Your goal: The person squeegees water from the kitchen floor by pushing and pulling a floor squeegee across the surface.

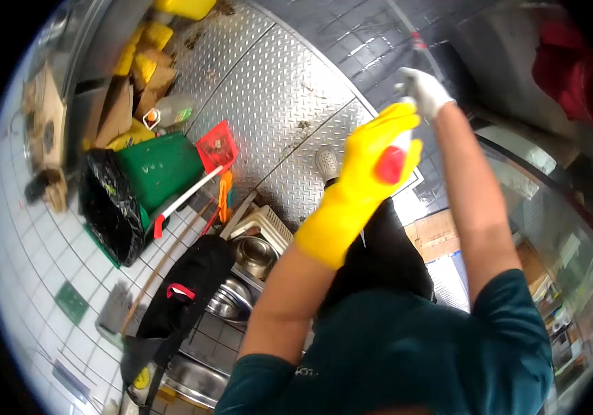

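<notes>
My left hand (366, 149) wears a long yellow rubber glove. Its fingers are wrapped round a white bottle with a red patch (390, 164), and the glove hides much of it. Just beyond the bottle's upper end is my right hand (426, 93), in a white glove. The fingers of that hand point left and look parted and slightly bent, with nothing visible between them. Both forearms reach forward over a metal tread-plate floor (269, 83) and dark tiles (352, 34).
To the left stand a green bin (158, 169) with a black bag (106, 207), a red dustpan (217, 147) and a clear plastic bottle (174, 111). Metal bowls (255, 256) and a black bag-like item (186, 297) lie nearer. A pole (414, 38) crosses the dark tiles ahead.
</notes>
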{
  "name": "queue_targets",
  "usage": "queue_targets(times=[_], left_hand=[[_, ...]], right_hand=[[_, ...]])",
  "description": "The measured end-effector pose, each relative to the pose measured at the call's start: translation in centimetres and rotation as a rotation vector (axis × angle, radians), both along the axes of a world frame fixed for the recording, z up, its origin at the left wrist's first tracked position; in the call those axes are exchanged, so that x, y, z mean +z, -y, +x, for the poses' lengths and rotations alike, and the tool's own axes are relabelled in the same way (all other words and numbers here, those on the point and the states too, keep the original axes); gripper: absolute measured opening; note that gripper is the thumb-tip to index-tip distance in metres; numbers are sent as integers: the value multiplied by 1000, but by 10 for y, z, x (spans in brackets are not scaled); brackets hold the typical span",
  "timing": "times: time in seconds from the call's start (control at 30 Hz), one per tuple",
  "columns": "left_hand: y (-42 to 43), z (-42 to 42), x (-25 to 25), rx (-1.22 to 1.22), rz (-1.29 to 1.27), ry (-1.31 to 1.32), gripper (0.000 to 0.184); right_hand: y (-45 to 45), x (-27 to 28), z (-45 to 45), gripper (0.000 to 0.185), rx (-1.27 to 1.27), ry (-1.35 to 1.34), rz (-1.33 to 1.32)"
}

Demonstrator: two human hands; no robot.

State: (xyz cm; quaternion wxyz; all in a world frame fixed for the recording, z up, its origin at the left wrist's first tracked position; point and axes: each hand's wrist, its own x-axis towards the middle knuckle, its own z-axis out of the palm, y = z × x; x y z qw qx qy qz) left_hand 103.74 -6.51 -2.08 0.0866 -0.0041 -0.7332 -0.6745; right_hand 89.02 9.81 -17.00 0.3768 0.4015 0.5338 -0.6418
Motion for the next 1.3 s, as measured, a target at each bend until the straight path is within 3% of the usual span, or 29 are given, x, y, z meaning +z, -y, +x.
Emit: queue_targets(times=[0.07, 0.13, 0.2, 0.23, 0.27, 0.3, 0.33, 0.37, 0.43, 0.47, 0.57, 0.6, 0.67, 0.7, 0.73, 0.77, 0.8, 0.9, 0.97, 1.0, 1.07, 1.13, 1.2, 1.23, 1.27, 1.3], left_hand=[[-29, -9, -54, 36, 143, 19, 36], [-36, -9, -76, 68, 106, 45, 36], [-23, 7, -87, 70, 128, 117, 36], [-4, 20, -80, 68, 74, 177, 36], [16, 32, -73, 42, 58, 154, 36], [37, 41, -50, 5, -67, 173, 36], [58, 51, -26, -32, -193, 187, 37], [76, 61, -9, -39, -263, 118, 37], [98, 77, 39, 8, -311, 348, 37], [105, 81, 60, 23, -413, 341, 36], [119, 106, 87, 117, -276, 462, 37], [126, 112, 90, 156, -245, 541, 36], [126, 109, 95, 59, -384, 329, 37], [121, 105, 101, 27, -407, 276, 36], [117, 103, 106, 6, -430, 225, 36], [110, 96, 106, -77, -476, 181, 37], [101, 96, 86, -97, -351, 186, 38], [63, 76, 28, -106, -229, 47, 36], [39, 61, -4, -82, -170, 5, 30], [33, 55, -16, -58, -146, -19, 29], [38, 50, -25, -70, -199, -50, 38], [70, 60, -4, -60, -208, 25, 38], [104, 90, 17, -42, -326, 103, 37], [120, 101, 34, -32, -401, 150, 34], [136, 109, 48, -52, -442, 139, 34], [149, 120, 59, -48, -458, 157, 35]], right_hand=[[-30, -28, -16, 25, 102, 19, 37], [-25, -42, -13, 22, 158, 36, 72], [-8, -76, 3, 22, 251, 38, 139], [11, -79, 26, 26, 253, -84, 142], [21, -110, 41, 31, 339, -60, 50], [46, -73, 56, 26, 502, -190, 77], [81, -26, 73, 24, 358, -105, 63], [99, -31, 89, 19, 490, -178, 55], [150, -8, 114, 14, 203, 2, -70], [168, -21, 129, 14, 237, -33, -143], [216, -12, 158, 12, 247, -61, -107], [223, -7, 161, 12, 239, -127, -70], [225, 24, 164, 11, 23, -45, -81], [210, 30, 159, 15, 105, -14, -178], [195, 37, 159, 18, 34, -96, -119], [173, 17, 157, 20, 26, -128, -176], [143, 45, 141, 21, 33, -93, -161], [76, 14, 104, 20, 91, -131, 45], [35, -35, 80, 20, 200, 0, 12], [35, -30, 74, 21, 139, 65, 35], [40, -59, 73, 27, 250, 90, -54], [88, -26, 89, 23, 294, -8, 59], [122, -66, 127, 21, 830, -428, 73], [157, -45, 145, 20, 521, -210, -32], [185, -12, 154, 21, 523, -162, -85], [215, -4, 164, 22, 359, 87, -149]])
